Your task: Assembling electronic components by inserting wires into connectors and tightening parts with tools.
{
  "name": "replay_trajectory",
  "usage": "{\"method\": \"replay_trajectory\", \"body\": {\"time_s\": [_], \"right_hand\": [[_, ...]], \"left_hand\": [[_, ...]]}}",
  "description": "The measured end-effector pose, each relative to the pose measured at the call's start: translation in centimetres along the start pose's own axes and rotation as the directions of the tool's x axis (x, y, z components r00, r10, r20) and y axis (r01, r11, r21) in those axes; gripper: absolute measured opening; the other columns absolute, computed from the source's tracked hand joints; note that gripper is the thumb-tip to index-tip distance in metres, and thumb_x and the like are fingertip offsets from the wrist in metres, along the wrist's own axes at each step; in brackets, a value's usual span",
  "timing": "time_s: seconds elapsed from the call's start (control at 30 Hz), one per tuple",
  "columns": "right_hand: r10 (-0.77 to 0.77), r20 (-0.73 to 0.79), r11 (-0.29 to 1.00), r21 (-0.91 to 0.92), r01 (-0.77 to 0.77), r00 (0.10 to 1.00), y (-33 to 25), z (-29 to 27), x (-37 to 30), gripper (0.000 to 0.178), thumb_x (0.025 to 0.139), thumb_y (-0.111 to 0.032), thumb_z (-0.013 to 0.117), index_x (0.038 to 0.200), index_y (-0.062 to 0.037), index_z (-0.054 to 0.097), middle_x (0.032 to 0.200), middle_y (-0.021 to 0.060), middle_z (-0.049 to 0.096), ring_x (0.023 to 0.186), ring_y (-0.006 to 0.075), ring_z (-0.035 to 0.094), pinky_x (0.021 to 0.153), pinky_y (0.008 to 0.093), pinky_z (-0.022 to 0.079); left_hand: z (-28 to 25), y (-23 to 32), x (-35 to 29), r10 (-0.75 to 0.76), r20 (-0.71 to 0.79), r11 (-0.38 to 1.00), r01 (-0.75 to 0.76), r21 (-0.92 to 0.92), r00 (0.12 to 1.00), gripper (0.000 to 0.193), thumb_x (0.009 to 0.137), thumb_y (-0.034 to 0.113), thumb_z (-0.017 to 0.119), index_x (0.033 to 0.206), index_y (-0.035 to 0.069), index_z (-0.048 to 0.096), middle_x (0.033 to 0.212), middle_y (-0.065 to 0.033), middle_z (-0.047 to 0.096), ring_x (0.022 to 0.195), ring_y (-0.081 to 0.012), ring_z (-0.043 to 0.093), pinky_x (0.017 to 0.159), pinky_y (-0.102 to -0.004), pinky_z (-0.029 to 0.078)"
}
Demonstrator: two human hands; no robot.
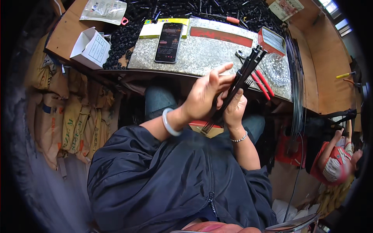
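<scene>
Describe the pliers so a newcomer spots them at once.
Find the speckled grey board on the workbench. On its right side, partly hidden by the black rods in the right hand, lie the pliers. Two long red handles set them apart; the tool at the far edge has one short red handle.

Ahead of you, a phone lies face up, its top end overlapping a yellow box. To your left, you have an open white carton and, beyond it, a pale pouch. Brown sacks crowd that side, and another person is at your far right.
</scene>
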State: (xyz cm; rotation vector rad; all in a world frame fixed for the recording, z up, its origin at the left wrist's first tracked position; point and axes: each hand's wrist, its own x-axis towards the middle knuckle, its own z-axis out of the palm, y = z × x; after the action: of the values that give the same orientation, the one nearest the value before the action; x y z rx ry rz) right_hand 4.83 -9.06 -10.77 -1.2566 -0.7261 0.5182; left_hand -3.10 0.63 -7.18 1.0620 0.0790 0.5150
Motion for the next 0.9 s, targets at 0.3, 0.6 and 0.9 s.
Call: {"method": "replay_trajectory", "body": {"time_s": [0.3, 0.6, 0.9], "right_hand": [[-0.243, -0.096, 0.94, -0.268, 0.21, 0.965, 1.6, 1.2, -1.5, 0.04, 0.1, -0.033, 0.041, 0.085, 0.0001, 0.057, 0.07, 0.0052, 0.059, 0.064, 0.0112, 0.056, 0.061, 0.0257, 0.045], [-0.068, -0.136, 0.939, 0.325, 0.11, 0.988, 0.1, 0.6, -1.8, 0.014, 0.094, -0.014, 0.057, 0.093, 0.0, 0.061, 0.086, -0.0004, 0.06, 0.078, 0.0046, 0.051, 0.072, 0.0184, 0.04], [-0.039, -0.217, 0.939, 0.325, 0.11, 0.975, 0.0, 1.1, -1.2, 0.011, 0.09, -0.012, 0.062, 0.093, -0.001, 0.062, 0.086, -0.0012, 0.063, 0.076, 0.004, 0.053, 0.071, 0.0184, 0.042]], "left_hand": [[0.9, -0.3, 0.6, 0.395, -0.057, 0.668, -0.244, 0.703, 0.917, 0.029, 0.078, 0.006, 0.075, 0.102, -0.005, 0.064, 0.082, -0.0034, 0.067, 0.072, -0.0047, 0.057, 0.064, -0.0215, 0.049], [-0.3, -1.0, 0.7, 0.162, -0.119, 0.985, -0.153, 0.083, 0.979, 0.025, 0.083, 0.004, 0.069, 0.106, -0.002, 0.063, 0.085, -0.008, 0.069, 0.072, -0.0114, 0.065, 0.066, -0.0247, 0.053], [-0.1, -1.5, 0.7, 0.233, -0.199, 0.961, -0.193, 0.199, 0.952, 0.027, 0.083, 0.011, 0.071, 0.106, -0.002, 0.063, 0.08, -0.001, 0.067, 0.07, -0.0045, 0.058, 0.062, -0.0198, 0.048]]}}
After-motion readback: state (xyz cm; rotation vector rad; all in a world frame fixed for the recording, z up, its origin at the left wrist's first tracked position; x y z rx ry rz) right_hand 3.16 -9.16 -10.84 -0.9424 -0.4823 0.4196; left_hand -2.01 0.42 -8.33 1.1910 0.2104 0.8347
